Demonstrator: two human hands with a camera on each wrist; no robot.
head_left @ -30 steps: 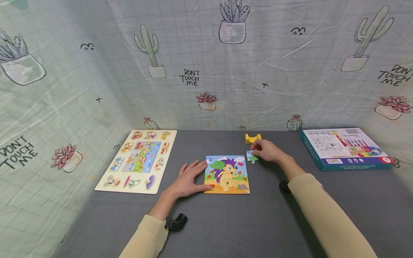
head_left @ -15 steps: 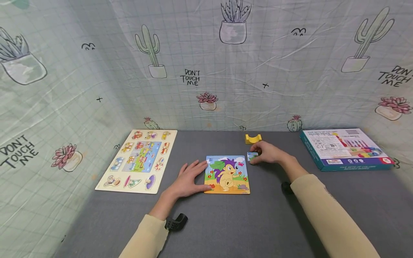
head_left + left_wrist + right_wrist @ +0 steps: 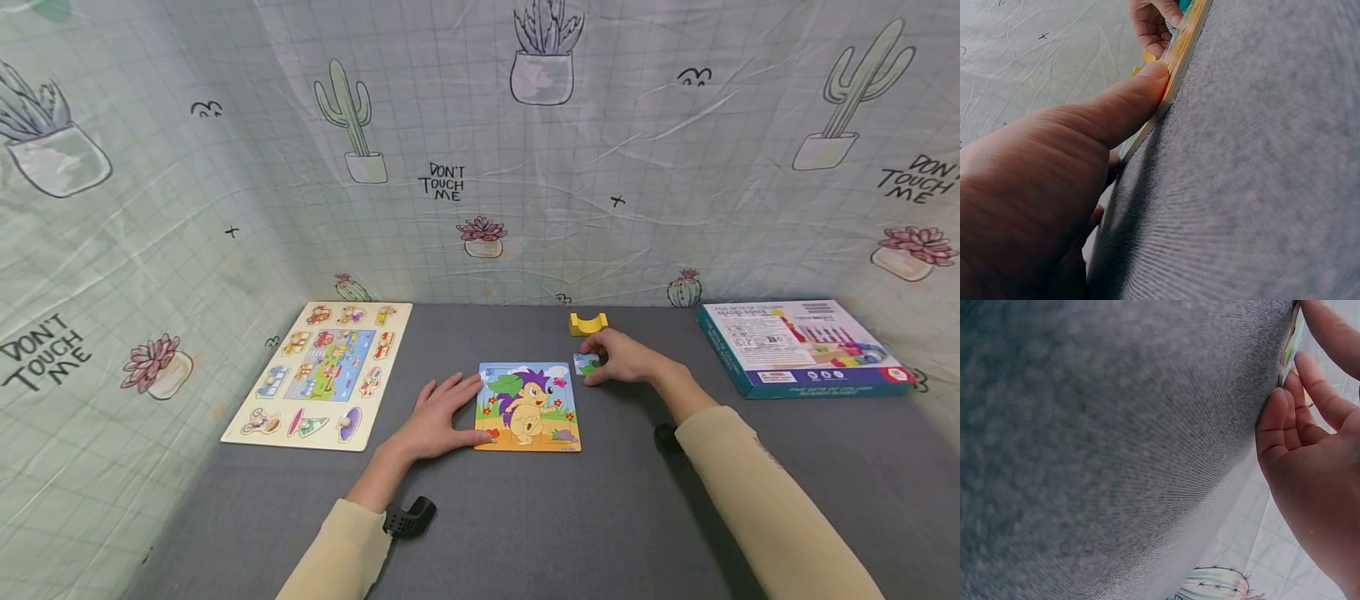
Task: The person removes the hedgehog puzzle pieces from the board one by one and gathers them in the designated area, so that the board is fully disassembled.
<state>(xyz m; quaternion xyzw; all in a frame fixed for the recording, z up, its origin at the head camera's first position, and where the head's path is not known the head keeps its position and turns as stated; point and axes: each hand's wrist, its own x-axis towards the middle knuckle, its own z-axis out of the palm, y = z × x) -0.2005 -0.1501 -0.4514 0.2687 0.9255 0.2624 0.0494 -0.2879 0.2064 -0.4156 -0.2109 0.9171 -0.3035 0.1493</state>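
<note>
A square jigsaw puzzle [image 3: 528,408] with a purple hedgehog picture lies flat on the dark grey table. My left hand [image 3: 438,421] rests at its left side, fingers extended, the thumb pressing on the near left corner; the left wrist view shows the thumb [image 3: 1129,100] over the board's edge. Just off the puzzle's far right corner, my right hand [image 3: 622,357] pinches a small blue and green puzzle piece [image 3: 584,363] between thumb and fingers. The piece lies at table level, partly covered by the fingers. In the right wrist view the piece [image 3: 1291,347] shows edge-on.
A yellow curved block [image 3: 588,324] stands just behind my right hand. On the left lies a cream board [image 3: 296,421] with vehicle and toy pictures. A flat teal and white box [image 3: 806,346] is at the right. A patterned cloth [image 3: 525,183] hangs behind the table.
My right hand has turned the small piece, so its tab no longer shows at the near side, and the thumb has come to its near edge. The left hand and the puzzle are still.
</note>
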